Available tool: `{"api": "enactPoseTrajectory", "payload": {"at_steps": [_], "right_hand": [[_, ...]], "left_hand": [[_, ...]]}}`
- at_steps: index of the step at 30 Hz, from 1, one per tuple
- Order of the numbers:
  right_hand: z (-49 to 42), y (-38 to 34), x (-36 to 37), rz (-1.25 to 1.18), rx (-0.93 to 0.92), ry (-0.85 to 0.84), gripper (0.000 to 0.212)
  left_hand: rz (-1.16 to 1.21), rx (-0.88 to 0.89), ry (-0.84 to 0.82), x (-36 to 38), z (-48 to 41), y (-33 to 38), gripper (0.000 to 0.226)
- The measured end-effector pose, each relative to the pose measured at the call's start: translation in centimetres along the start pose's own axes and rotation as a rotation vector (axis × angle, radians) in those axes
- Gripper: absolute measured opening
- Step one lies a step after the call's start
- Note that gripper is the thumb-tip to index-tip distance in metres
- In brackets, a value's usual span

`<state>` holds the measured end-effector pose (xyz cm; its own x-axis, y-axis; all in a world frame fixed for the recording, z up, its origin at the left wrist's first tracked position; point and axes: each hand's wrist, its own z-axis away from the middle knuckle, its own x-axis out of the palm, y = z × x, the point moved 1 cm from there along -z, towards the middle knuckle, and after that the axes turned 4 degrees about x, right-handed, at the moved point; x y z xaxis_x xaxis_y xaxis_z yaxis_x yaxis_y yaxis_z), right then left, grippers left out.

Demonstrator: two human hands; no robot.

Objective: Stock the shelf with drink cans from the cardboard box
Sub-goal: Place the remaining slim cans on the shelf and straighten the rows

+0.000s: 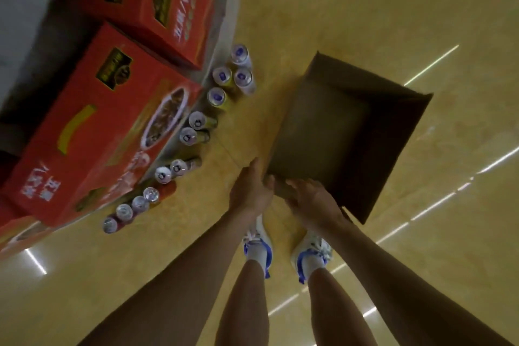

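Note:
An open brown cardboard box (337, 132) stands on the yellow floor in front of me, and I see no cans inside it. My left hand (251, 191) grips its near left corner. My right hand (313, 201) curls over the near edge beside it. Several drink cans (193, 121) stand upright in a curved line on the floor along the foot of the shelf, from purple-topped ones (240, 53) at the far end to silver-topped ones (123, 211) at the near end.
Large red printed cartons (92, 126) (157, 0) sit on the low shelf at the left, just behind the line of cans. My two feet in white and blue shoes (283, 250) stand right below the box. The glossy floor stretches to the right.

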<state>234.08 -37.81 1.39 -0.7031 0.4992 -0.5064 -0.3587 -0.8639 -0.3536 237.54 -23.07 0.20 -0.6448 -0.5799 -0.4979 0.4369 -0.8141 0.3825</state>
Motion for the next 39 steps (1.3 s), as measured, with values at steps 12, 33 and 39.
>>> {"api": "enactPoseTrajectory", "payload": {"at_steps": [12,33,39], "right_hand": [[-7.1,1.0,6.7,0.151,0.018,-0.043,0.042],[-14.3,-3.7,-12.0,0.314,-0.014,0.288,0.037],[-22.8,-3.1,-19.2,0.402,-0.082,0.307,0.037]], "left_hand": [[0.34,-0.141,-0.028,6.5,-7.0,-3.9,0.049],[0.748,-0.057,0.2,-5.7,-15.7,10.4,0.03],[0.789,-0.088,0.249,-7.8,-24.3,15.5,0.039]]}}
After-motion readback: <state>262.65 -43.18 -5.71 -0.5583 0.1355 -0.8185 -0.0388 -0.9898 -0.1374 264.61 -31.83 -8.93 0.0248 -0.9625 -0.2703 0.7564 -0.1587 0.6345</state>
